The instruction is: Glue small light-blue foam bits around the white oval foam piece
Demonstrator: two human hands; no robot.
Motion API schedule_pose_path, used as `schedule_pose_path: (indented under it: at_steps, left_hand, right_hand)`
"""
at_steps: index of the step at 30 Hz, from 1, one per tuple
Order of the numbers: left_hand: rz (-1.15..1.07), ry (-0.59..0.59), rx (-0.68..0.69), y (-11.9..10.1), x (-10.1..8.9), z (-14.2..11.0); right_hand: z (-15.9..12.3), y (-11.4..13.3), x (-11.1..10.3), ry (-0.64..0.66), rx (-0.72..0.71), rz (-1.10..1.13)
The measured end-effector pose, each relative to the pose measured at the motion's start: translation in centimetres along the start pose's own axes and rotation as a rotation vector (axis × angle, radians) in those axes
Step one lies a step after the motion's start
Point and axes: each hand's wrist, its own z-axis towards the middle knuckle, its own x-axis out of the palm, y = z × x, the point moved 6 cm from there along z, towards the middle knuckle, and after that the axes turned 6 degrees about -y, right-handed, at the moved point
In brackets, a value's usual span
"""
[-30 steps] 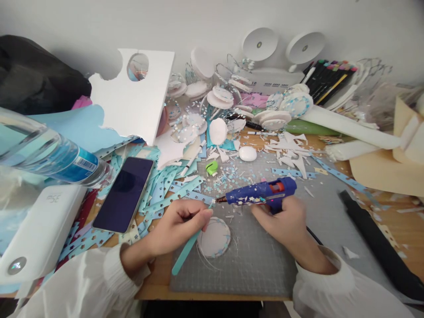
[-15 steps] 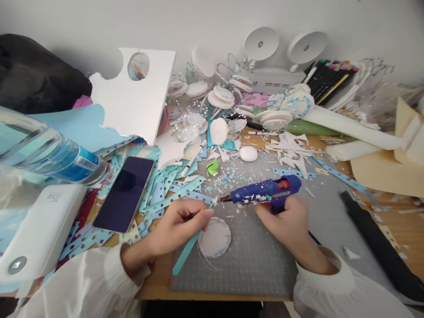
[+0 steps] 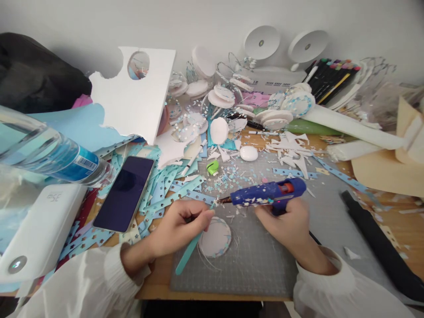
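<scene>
My left hand (image 3: 185, 225) is closed on teal tweezers (image 3: 188, 256), which slant up to the right. A tiny white piece (image 3: 215, 202) sits at their tip; its exact shape is too small to tell. My right hand (image 3: 287, 225) grips a blue hot glue gun (image 3: 258, 194) speckled with paper bits, a finger at its trigger side. The gun's nozzle meets or nearly meets the tweezers' tip. Below my left fingertips lies a white disc (image 3: 214, 238) edged with small blue and white bits, with thin clear thread beside it.
A grey cutting mat (image 3: 245, 269) lies under my hands, strewn with scraps. To the left are a phone (image 3: 124, 194), a white power bank (image 3: 43, 229), a water bottle (image 3: 66, 154) and punched paper strips. Decorated foam discs (image 3: 220, 97) crowd the back. A black folded item (image 3: 380, 247) lies right.
The glue gun's rear has shifted slightly right and down, its nozzle staying by the tweezers' tip. The tweezers' lower end has swung a little to the right.
</scene>
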Motion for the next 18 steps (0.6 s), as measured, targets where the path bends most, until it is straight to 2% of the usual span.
schedule_pose_path:
  at_steps: [2, 5, 11, 14, 18]
  left_hand:
    - [-0.005, -0.005, 0.001, -0.05, -0.03, -0.02]
    - [0.002, -0.016, -0.009, -0.16, -0.16, -0.05]
    - [0.008, -0.002, -0.027, -0.15, -0.15, -0.08]
    - [-0.011, 0.008, -0.029, -0.03, -0.11, -0.12]
    - [-0.033, 0.020, -0.022, -0.04, -0.10, -0.18]
  right_hand:
    - [0.00, 0.04, -0.05, -0.029, -0.057, -0.082]
    - [0.21, -0.14, -0.37, -0.068, -0.037, -0.156]
    - [0.25, 0.00, -0.37, -0.004, 0.053, -0.039]
    - [0.07, 0.12, -0.20, -0.005, 0.016, -0.034]
    - [0.03, 0.30, -0.36, -0.070, -0.064, -0.112]
